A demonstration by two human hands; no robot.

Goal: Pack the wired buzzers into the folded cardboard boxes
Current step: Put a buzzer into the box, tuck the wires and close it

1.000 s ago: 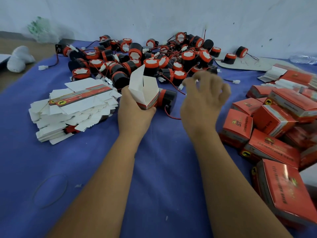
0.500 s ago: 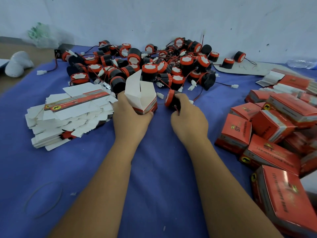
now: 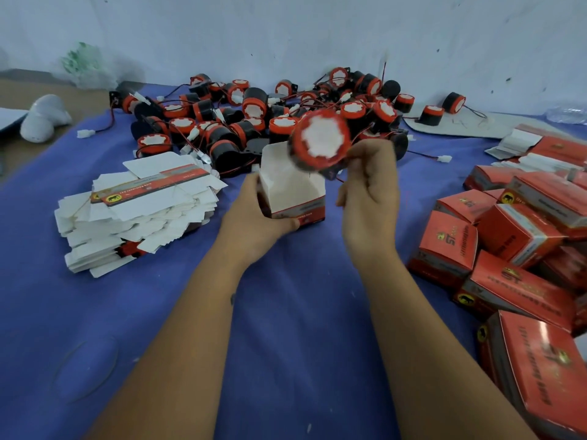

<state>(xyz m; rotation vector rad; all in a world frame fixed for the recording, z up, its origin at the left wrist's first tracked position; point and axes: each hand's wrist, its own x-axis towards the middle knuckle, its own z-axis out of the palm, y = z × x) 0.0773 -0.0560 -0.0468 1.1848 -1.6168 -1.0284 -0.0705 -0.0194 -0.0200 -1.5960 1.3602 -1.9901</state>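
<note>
My left hand (image 3: 254, 217) grips a small red-and-white cardboard box (image 3: 293, 193) with its top flaps open, held upright just above the blue cloth. My right hand (image 3: 370, 192) holds a round black buzzer (image 3: 319, 139) with a red rim and white face. The buzzer hangs blurred just above the box's open top, at its right. Its red wire trails down by my fingers. Behind them lies a pile of loose buzzers (image 3: 270, 112) with tangled red and black wires.
A stack of flat unfolded box blanks (image 3: 136, 211) lies at the left. Several closed red boxes (image 3: 521, 249) are heaped at the right. The blue cloth (image 3: 286, 312) covers the table. A white wall stands right behind the buzzer pile.
My right hand has lifted a buzzer off the cloth and brought it up over the open box. My left hand has kept the box and shifted slightly right.
</note>
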